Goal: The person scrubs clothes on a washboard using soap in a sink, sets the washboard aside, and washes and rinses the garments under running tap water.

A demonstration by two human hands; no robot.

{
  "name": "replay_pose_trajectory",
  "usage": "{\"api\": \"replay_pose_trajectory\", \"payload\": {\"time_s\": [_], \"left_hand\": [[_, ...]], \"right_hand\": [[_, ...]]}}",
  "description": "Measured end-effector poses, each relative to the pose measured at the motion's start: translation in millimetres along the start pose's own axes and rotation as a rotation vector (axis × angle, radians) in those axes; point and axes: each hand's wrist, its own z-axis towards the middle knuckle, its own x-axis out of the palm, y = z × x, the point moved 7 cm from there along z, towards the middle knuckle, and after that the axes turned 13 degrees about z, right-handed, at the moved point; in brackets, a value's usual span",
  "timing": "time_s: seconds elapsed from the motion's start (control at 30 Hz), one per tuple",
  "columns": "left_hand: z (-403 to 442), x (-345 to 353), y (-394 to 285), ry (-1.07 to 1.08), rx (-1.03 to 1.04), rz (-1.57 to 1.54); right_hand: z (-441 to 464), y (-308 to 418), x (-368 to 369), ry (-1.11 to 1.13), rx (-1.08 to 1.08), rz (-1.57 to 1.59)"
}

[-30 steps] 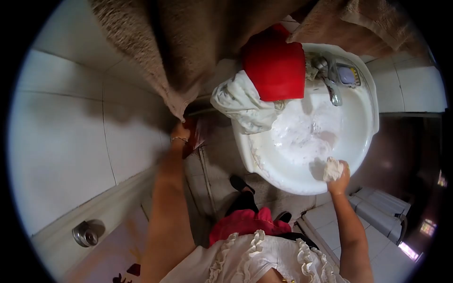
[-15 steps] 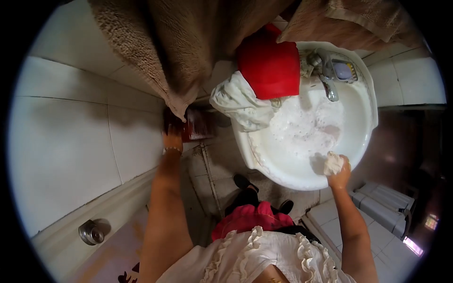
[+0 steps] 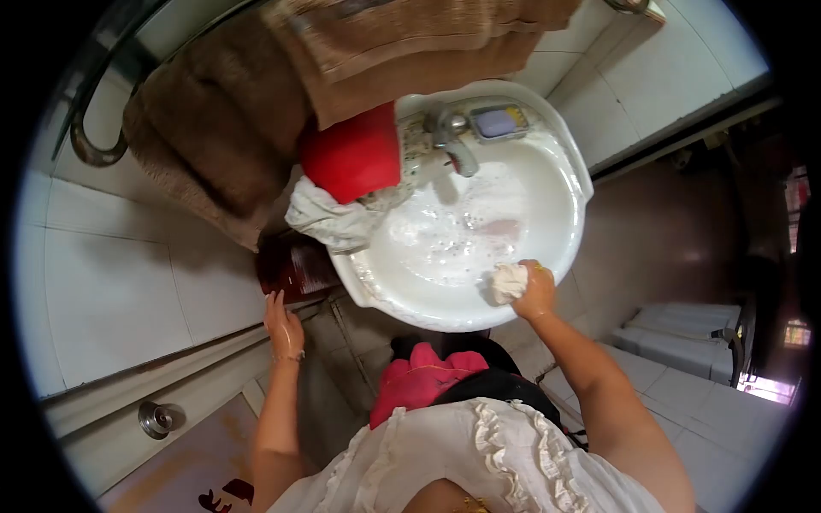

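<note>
My right hand (image 3: 537,291) is closed around a bunched cream cloth (image 3: 509,283) at the front right rim of the white sink (image 3: 560,192). Foamy water (image 3: 453,227) lies in the basin. My left hand (image 3: 281,325) is held out with its fingers apart and nothing in it, just below a dark red object (image 3: 295,268) to the left of the sink. On the sink's left rim rest a red item (image 3: 355,156) and a wet white cloth (image 3: 329,216).
Brown towels (image 3: 209,120) hang from a rail over the upper left. A metal tap (image 3: 462,156) and a soap dish with purple soap (image 3: 496,124) sit at the sink's back. A door knob (image 3: 155,420) is at lower left, a grey container (image 3: 680,340) at right.
The view has shifted, and the sink now appears further left. My left hand has come back from the dark red object, its fingers now in sight. My right hand still holds the cream cloth.
</note>
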Motion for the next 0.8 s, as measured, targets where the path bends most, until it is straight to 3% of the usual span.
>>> {"api": "replay_pose_trajectory", "payload": {"time_s": [0.03, 0.1, 0.17, 0.23, 0.27, 0.37, 0.4, 0.47, 0.5, 0.53, 0.57, 0.6, 0.67, 0.73, 0.8], "left_hand": [[-9.5, -37.4, -39.9, -0.185, 0.062, -0.077], [-27.6, -77.5, -123.5, -0.298, 0.32, -0.095], [-38.9, -73.6, -191.9, -0.167, 0.533, -0.155], [-35.7, -56.4, -253.0, 0.015, 0.697, -0.132], [-26.7, -39.6, -264.2, 0.015, 0.685, -0.123], [24.1, 41.6, -281.0, 0.256, 0.396, 0.172], [41.7, 64.2, -281.9, 0.228, 0.238, 0.191], [84.4, 132.6, -281.7, 0.291, -0.1, -0.086], [102.4, 154.5, -298.0, 0.429, -0.271, -0.094], [112.4, 126.4, -344.5, 0.561, -0.458, -0.01], [122.3, 170.8, -357.8, 0.421, -0.518, -0.168], [134.8, 198.0, -389.2, 0.624, -0.405, -0.239], [126.5, 220.8, -450.8, 0.824, -0.168, -0.271], [93.8, 215.4, -468.1, 0.816, -0.057, -0.221], [64.4, 182.4, -474.9, 0.418, 0.405, 0.089]], "right_hand": [[2.0, -8.0, -5.4, -0.007, 0.004, 0.002], [13.8, -16.8, -13.7, 0.058, -0.09, 0.011], [38.7, -38.0, -34.3, 0.064, -0.108, 0.027], [70.6, -60.2, -49.1, 0.064, -0.316, 0.006], [88.7, -67.6, -55.4, 0.071, -0.326, 0.015], [136.1, -75.0, -72.4, 0.16, -0.448, -0.011], [147.9, -73.7, -74.9, 0.167, -0.504, 0.016], [160.3, -76.2, -75.6, 0.2, -0.539, 0.047], [164.5, -77.8, -76.4, 0.196, -0.536, 0.056], [165.9, -78.6, -76.9, 0.196, -0.534, 0.053], [165.3, -80.7, -75.8, 0.207, -0.533, 0.047], [165.8, -84.2, -74.1, 0.223, -0.538, 0.051], [168.9, -89.7, -72.5, 0.253, -0.515, 0.053], [168.1, -90.9, -71.6, 0.253, -0.54, 0.076], [168.2, -88.3, -74.9, 0.243, -0.569, 0.089]]}}
